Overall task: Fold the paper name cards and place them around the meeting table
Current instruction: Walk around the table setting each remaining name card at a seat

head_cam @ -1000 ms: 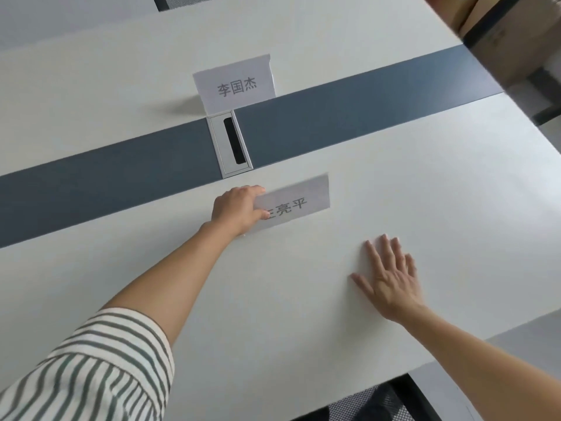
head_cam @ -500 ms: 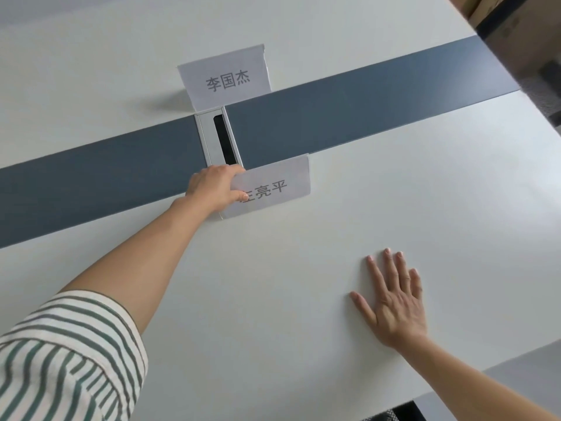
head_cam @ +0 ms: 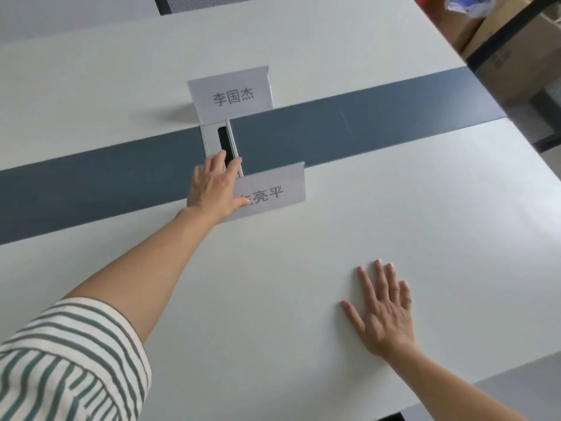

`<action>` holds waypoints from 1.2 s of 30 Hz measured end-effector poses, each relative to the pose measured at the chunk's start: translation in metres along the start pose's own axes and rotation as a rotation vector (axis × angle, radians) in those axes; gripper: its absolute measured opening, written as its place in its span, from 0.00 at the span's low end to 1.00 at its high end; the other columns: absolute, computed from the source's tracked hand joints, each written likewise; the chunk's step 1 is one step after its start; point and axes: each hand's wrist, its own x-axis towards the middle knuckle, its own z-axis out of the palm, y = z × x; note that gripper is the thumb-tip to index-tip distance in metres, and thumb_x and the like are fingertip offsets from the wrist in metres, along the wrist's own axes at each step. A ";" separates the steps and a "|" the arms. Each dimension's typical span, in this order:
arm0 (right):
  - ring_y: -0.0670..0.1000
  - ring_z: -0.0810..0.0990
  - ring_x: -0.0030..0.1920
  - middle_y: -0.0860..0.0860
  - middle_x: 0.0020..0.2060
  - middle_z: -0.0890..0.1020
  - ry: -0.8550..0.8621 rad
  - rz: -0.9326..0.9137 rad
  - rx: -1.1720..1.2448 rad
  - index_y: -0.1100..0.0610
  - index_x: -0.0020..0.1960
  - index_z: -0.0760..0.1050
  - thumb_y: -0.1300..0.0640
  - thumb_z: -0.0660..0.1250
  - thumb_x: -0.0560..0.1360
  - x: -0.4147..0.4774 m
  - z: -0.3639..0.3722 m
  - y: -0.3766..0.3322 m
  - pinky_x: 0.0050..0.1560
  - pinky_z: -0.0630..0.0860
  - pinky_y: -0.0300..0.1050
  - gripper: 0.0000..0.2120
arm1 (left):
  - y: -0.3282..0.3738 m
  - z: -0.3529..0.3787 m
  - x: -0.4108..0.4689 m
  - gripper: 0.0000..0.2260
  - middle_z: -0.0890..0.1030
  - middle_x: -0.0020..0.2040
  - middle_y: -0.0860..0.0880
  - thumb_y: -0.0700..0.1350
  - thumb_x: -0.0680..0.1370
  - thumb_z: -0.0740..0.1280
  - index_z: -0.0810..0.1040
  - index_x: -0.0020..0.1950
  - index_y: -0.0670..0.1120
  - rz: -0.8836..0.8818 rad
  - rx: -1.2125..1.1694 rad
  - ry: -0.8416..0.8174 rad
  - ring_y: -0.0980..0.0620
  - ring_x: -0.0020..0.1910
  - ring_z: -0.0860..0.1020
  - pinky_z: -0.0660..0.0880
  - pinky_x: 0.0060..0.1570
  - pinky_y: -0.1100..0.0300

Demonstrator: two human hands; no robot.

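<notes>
Fingers [head_cam: 219,161] behind and thumb in front, the left hand [head_cam: 209,189] pinches the near card [head_cam: 273,189], upright at the strip's [head_cam: 379,132] near edge. The right hand [head_cam: 385,314] lies flat, fingers spread, on the strip's near side. The far card [head_cam: 233,95] stands just beyond the strip. One card looks placed and this one nearly so; any others are unseen.

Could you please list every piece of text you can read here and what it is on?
"李国杰": on the far name card.
"亮平": on the near name card; its first character is hidden by the left hand.
Print on the cardboard boxes: too blurred to read.
</notes>
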 end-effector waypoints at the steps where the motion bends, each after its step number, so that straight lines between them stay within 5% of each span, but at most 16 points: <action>1: 0.55 0.41 0.78 0.54 0.79 0.47 -0.013 -0.001 0.004 0.49 0.79 0.48 0.29 0.42 0.74 0.001 -0.001 0.000 0.75 0.41 0.56 0.40 | 0.004 -0.003 -0.010 0.35 0.67 0.71 0.39 0.55 0.69 0.74 0.66 0.71 0.45 0.015 -0.040 0.069 0.39 0.71 0.64 0.63 0.65 0.44; 5: 0.54 0.33 0.77 0.53 0.78 0.38 -0.132 -0.006 0.028 0.48 0.78 0.39 0.29 0.42 0.74 -0.001 -0.017 -0.004 0.76 0.38 0.56 0.40 | 0.024 -0.019 -0.080 0.18 0.78 0.60 0.40 0.46 0.73 0.70 0.77 0.61 0.42 -0.021 -0.350 0.190 0.39 0.59 0.76 0.71 0.58 0.48; 8: 0.55 0.38 0.78 0.53 0.79 0.41 -0.225 -0.031 0.083 0.47 0.79 0.44 0.32 0.53 0.75 0.000 -0.041 -0.003 0.76 0.45 0.56 0.39 | 0.034 -0.026 -0.157 0.14 0.82 0.50 0.46 0.46 0.74 0.70 0.78 0.58 0.46 -0.244 -0.728 -0.147 0.47 0.49 0.80 0.75 0.54 0.54; 11: 0.54 0.60 0.75 0.53 0.76 0.63 -0.295 -0.009 0.276 0.50 0.73 0.65 0.40 0.63 0.75 -0.010 -0.070 0.007 0.70 0.64 0.51 0.30 | 0.038 -0.021 -0.243 0.13 0.80 0.47 0.50 0.48 0.74 0.71 0.77 0.58 0.50 -0.341 -0.857 -0.465 0.54 0.45 0.79 0.77 0.55 0.55; 14: 0.54 0.81 0.57 0.55 0.57 0.83 -0.329 0.105 0.633 0.56 0.63 0.77 0.48 0.68 0.75 -0.044 -0.091 0.018 0.54 0.75 0.48 0.20 | 0.042 -0.021 -0.326 0.12 0.80 0.50 0.52 0.49 0.75 0.70 0.76 0.58 0.53 -0.442 -0.939 -0.552 0.57 0.49 0.79 0.75 0.53 0.61; 17: 0.52 0.85 0.48 0.55 0.47 0.85 -0.379 0.133 0.854 0.60 0.58 0.79 0.55 0.68 0.76 -0.089 -0.106 0.031 0.43 0.76 0.45 0.14 | 0.052 -0.023 -0.396 0.10 0.82 0.51 0.51 0.49 0.76 0.69 0.77 0.57 0.53 -0.618 -1.063 -0.421 0.55 0.52 0.81 0.75 0.56 0.57; 23: 0.49 0.86 0.44 0.52 0.45 0.86 -0.375 -0.005 0.958 0.56 0.53 0.81 0.56 0.68 0.76 -0.174 -0.126 0.050 0.48 0.79 0.51 0.08 | 0.104 -0.040 -0.501 0.09 0.85 0.47 0.52 0.47 0.76 0.69 0.79 0.55 0.55 -0.798 -1.174 -0.219 0.57 0.50 0.82 0.77 0.57 0.52; 29: 0.45 0.86 0.43 0.51 0.43 0.87 -0.569 -0.220 0.897 0.53 0.52 0.81 0.56 0.68 0.76 -0.238 -0.107 0.040 0.46 0.79 0.46 0.06 | 0.167 -0.066 -0.612 0.11 0.84 0.51 0.54 0.47 0.76 0.69 0.78 0.57 0.57 -0.941 -1.246 -0.029 0.64 0.50 0.81 0.73 0.54 0.63; 33: 0.52 0.85 0.47 0.54 0.44 0.87 -0.709 -0.365 0.800 0.52 0.52 0.81 0.57 0.68 0.76 -0.281 -0.093 0.008 0.45 0.80 0.43 0.06 | 0.193 -0.079 -0.706 0.12 0.84 0.50 0.53 0.50 0.73 0.70 0.77 0.57 0.56 -1.077 -1.231 0.069 0.65 0.51 0.81 0.73 0.48 0.73; 36: 0.56 0.84 0.49 0.53 0.43 0.87 -0.791 -0.527 0.678 0.50 0.53 0.81 0.55 0.68 0.76 -0.311 -0.092 -0.031 0.50 0.79 0.50 0.06 | 0.208 -0.089 -0.773 0.13 0.84 0.50 0.61 0.52 0.72 0.69 0.78 0.56 0.57 -1.211 -1.252 0.219 0.66 0.53 0.80 0.73 0.49 0.71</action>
